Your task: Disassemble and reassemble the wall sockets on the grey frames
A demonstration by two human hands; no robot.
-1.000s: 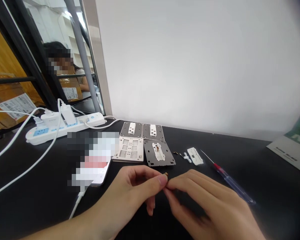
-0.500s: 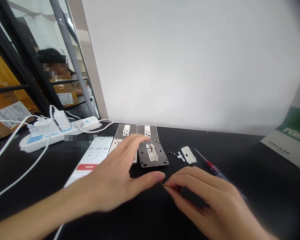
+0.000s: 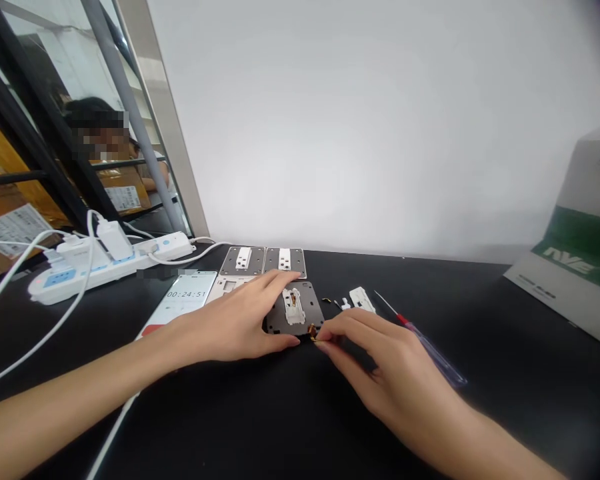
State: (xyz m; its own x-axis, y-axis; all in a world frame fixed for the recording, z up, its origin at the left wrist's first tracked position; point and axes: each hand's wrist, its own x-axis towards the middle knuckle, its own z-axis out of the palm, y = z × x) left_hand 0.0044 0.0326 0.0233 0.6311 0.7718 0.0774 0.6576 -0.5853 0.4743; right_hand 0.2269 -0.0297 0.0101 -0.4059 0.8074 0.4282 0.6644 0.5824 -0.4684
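Observation:
My right hand (image 3: 375, 353) pinches a small brass part (image 3: 312, 331) between thumb and fingertips, right at the lower right corner of a grey metal plate (image 3: 314, 310). A white socket module (image 3: 294, 307) with a brown centre sits in that plate. My left hand (image 3: 235, 315) lies flat across the plate's left side, fingers spread over it, gripping nothing. Its fingertips reach the plate's far edge and hide part of a white frame plate (image 3: 225, 285).
Two grey plates with white modules (image 3: 263, 262) lie behind. To the right are small white pieces (image 3: 363, 300), a tiny brass piece (image 3: 326, 301) and a red-and-clear screwdriver (image 3: 425, 347). A phone timer (image 3: 187, 293), a cabled power strip (image 3: 110, 270) and a green-and-white box (image 3: 577, 247) stand around; a person sits beyond the glass (image 3: 97, 137).
My left hand has moved right and come down on the grey plate. My right hand has carried the brass part to the plate's corner. The whole scene has shifted left and down in view.

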